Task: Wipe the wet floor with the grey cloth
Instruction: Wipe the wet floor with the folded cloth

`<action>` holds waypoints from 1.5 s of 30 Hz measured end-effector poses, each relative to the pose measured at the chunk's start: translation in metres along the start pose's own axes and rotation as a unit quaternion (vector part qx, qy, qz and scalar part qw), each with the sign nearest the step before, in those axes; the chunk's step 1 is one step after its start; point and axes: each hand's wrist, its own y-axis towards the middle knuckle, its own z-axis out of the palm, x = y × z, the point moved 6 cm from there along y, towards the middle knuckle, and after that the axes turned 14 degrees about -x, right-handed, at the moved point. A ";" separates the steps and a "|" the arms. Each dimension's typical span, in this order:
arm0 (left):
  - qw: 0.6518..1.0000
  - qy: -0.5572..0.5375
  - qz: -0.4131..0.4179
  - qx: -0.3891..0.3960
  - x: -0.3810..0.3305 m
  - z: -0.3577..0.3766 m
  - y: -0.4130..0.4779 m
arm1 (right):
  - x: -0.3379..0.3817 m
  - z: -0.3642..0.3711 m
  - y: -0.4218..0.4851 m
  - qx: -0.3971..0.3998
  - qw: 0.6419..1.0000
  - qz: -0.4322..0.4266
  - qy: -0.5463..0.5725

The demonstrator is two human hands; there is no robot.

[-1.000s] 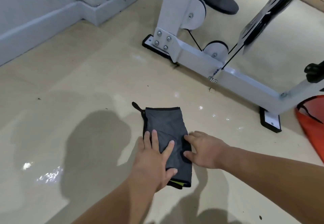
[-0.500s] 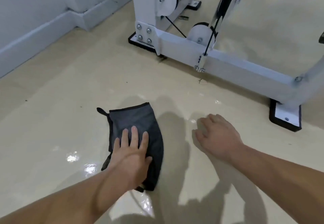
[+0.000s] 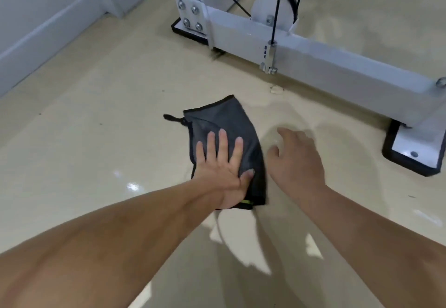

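Grey cloth (image 3: 229, 124) lies lengthwise pointing away, left hand (image 3: 220, 166) flat on it

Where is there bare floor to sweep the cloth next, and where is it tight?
Open floor lies left of the grey cloth, out to the white skirting. Tight to the right: the right hand sits beside the cloth, with the machine frame and its foot beyond.

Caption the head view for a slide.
Left hand presses a folded dark grey cloth on the glossy beige floor; right hand beside it.
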 end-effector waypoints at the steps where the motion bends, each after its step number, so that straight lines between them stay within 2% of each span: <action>1: 1.000 -0.014 0.006 0.006 -0.005 0.004 -0.013 | 0.009 0.002 -0.002 -0.028 0.999 -0.017 0.017; 5: 0.995 -0.064 0.022 0.071 -0.008 0.020 -0.076 | 0.044 0.023 -0.028 -0.053 0.993 -0.082 0.068; 9: 0.979 -0.092 -0.029 0.180 0.019 0.033 -0.161 | 0.101 0.042 -0.075 -0.042 0.965 -0.222 0.135; 12: 0.951 -0.128 -0.087 0.270 0.034 0.034 -0.201 | 0.119 0.058 -0.102 0.015 0.961 -0.255 0.107; 15: 0.937 -0.143 -0.110 0.300 0.039 0.027 -0.208 | 0.124 0.067 -0.108 0.115 0.961 -0.251 0.030; 17: 0.939 -0.140 -0.108 0.294 0.039 0.024 -0.206 | 0.129 0.066 -0.111 0.172 0.943 -0.284 -0.026; 19: 0.951 -0.119 -0.091 0.270 0.039 0.025 -0.205 | 0.134 0.062 -0.112 0.211 0.936 -0.280 -0.029; 22: 0.973 -0.082 -0.089 0.198 0.055 0.034 -0.192 | 0.141 0.064 -0.112 0.200 0.942 -0.267 -0.031; 26: 0.982 -0.091 -0.099 0.132 0.071 0.048 -0.166 | 0.136 0.073 -0.108 0.172 0.955 -0.238 -0.033; 29: 0.987 -0.076 -0.093 0.109 0.090 0.053 -0.167 | 0.139 0.066 -0.119 0.211 0.956 -0.204 -0.022; 31: 0.985 -0.074 -0.121 0.101 0.113 0.056 -0.174 | 0.142 0.049 -0.132 0.177 0.954 -0.237 -0.039; 33: 0.980 -0.082 -0.154 0.095 0.139 0.061 -0.185 | 0.144 0.034 -0.146 0.123 0.947 -0.293 -0.049; 38: 0.978 -0.062 -0.181 0.088 0.189 0.085 -0.249 | 0.144 0.048 -0.182 0.218 0.930 -0.282 -0.088; 42: 0.979 -0.068 -0.180 0.066 0.180 0.101 -0.301 | 0.159 0.055 -0.215 0.229 0.917 -0.310 -0.105; 45: 0.980 -0.064 -0.187 0.007 0.161 0.105 -0.317 | 0.160 0.052 -0.227 0.233 0.923 -0.283 -0.116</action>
